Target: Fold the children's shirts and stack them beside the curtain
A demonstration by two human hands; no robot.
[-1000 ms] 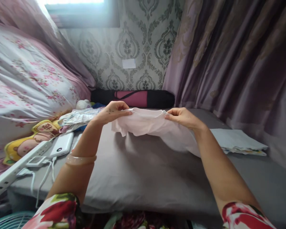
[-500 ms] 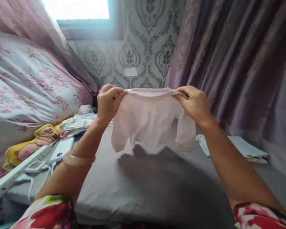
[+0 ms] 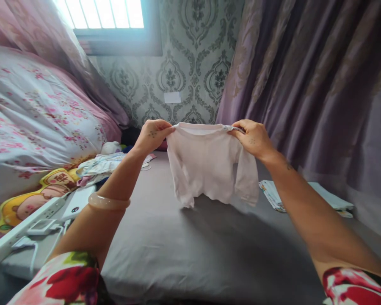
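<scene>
A small pale pink long-sleeved shirt point(image 3: 206, 161) hangs upright in front of me, its neckline at the top and both sleeves dangling. My left hand point(image 3: 154, 134) pinches it at the left shoulder, thumb and fingers closed on the cloth. The right shoulder, beside a few small snaps at the collar, is gripped the same way by my right hand point(image 3: 253, 137). Below the shirt stretches the grey sheet point(image 3: 178, 254) of a bed, with the shirt's shadow on it.
Folded cloths point(image 3: 332, 197) lie at the right by the purple curtain point(image 3: 305, 106). On the left are a crumpled pile of clothes point(image 3: 103, 167), a yellow cartoon cushion point(image 3: 28, 203), a white power strip point(image 3: 25, 231) with cables, a white device point(image 3: 78, 203) and floral bedding point(image 3: 41, 114).
The shirt hangs straighter and its left sleeve has swung inward. My left hand has moved right and slightly down, nearer my right hand. Both hands keep their hold.
</scene>
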